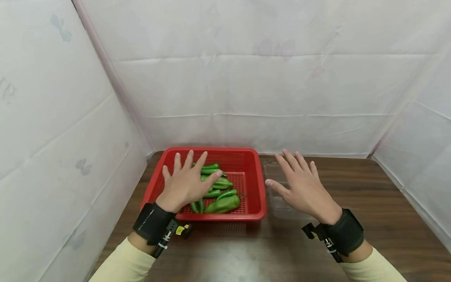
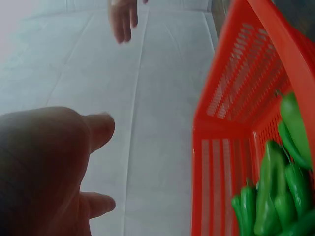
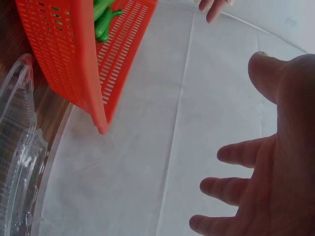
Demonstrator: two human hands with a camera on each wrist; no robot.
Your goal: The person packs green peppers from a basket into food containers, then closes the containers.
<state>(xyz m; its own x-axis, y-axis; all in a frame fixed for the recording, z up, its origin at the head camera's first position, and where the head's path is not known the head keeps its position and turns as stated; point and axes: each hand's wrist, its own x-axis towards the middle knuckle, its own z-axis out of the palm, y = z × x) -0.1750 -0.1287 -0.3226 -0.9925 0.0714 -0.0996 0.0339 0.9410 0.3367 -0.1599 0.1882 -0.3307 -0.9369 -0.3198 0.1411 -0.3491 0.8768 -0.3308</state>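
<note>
My two hands hover over a dark wooden table walled in by white sheeting, both with fingers spread flat and holding nothing. My left hand hangs in the lower left of the centre of the head view, above a red perforated basket, with its fingertips over a heap of green peppers lying in the near half of that basket; whether the fingers touch the peppers I cannot tell. My right hand floats to the right of the basket, above a clear plastic container that stands just beside the basket's right wall and is hard to see against the wood. In the left wrist view the peppers crowd the lower right corner behind the basket's slotted wall. In the right wrist view the clear container curves up the left edge, with the basket at the upper left. I judge the main risk to be the container: it is light and nearly invisible, so a careless lowering of my right hand could knock it away or tip it. The peppers are smooth and piled loosely, so a shallow grab could let one slip or drag others over the rim. Pressing on the basket's near edge might tilt it.
</note>
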